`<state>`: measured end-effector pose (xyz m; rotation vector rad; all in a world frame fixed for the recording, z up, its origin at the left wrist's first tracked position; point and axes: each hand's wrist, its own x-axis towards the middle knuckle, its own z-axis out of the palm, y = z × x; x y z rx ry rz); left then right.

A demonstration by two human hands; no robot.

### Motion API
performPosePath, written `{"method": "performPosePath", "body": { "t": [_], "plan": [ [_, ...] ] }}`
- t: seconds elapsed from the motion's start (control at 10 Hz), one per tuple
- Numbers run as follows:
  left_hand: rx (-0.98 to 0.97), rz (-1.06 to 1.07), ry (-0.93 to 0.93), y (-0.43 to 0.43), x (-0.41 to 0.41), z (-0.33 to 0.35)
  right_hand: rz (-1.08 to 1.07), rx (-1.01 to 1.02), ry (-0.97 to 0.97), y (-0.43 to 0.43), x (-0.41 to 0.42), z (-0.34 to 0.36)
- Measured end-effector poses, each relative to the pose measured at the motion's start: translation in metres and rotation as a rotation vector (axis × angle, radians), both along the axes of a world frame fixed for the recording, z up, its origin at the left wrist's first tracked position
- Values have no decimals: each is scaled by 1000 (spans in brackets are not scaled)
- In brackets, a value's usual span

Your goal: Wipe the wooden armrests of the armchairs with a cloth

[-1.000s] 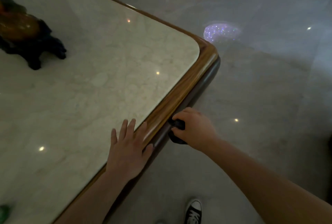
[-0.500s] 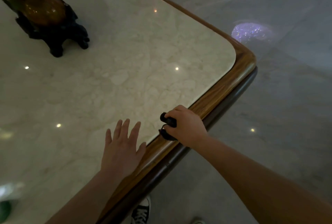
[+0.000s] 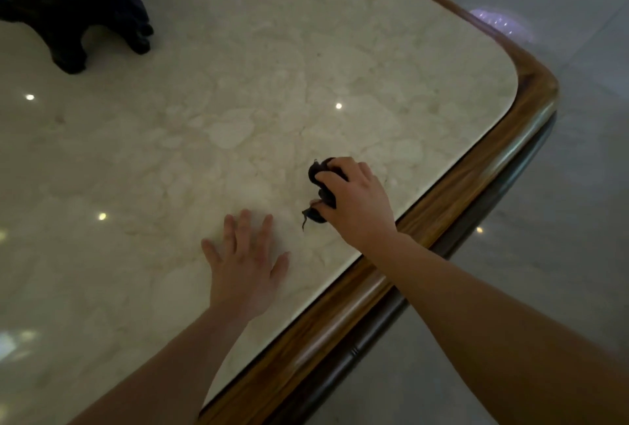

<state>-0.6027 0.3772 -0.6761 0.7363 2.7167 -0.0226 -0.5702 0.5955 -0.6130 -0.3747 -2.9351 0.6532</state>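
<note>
My right hand [image 3: 354, 201] is shut on a small dark cloth [image 3: 320, 186], bunched up and pressed onto the pale marble top of a table [image 3: 238, 111]. A loose end of the cloth trails toward me. To the left of it my left hand [image 3: 246, 261] lies flat on the marble, palm down, fingers spread, holding nothing. The table has a rounded wooden rim [image 3: 459, 193] running along its right side and around the far right corner. No armchair or armrest is in view.
A dark carved stand [image 3: 78, 12] with an amber ornament stands at the table's far left. Shiny grey stone floor [image 3: 561, 254] lies to the right of the table. The room is dim, with small light reflections on the marble and floor.
My right hand has carried the cloth from the table's dark side edge, over the wooden rim, onto the marble top. My left hand has slid further in from the rim. The view has moved closer.
</note>
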Motion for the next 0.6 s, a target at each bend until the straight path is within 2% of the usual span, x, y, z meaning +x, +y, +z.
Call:
{"method": "performPosePath", "body": {
  "t": [0.2,0.3,0.4,0.6],
  "plan": [
    [42,-11,16,-6,3,-20,68,4,-181,9,1,-30],
    [41,-28,24,-7,3,-20,68,-4,-209,11,6,-31],
    [38,-20,23,-6,4,-19,62,-26,-203,14,6,-24],
    [30,14,-7,-1,-3,-4,29,-44,-70,15,12,2]
  ]
}}
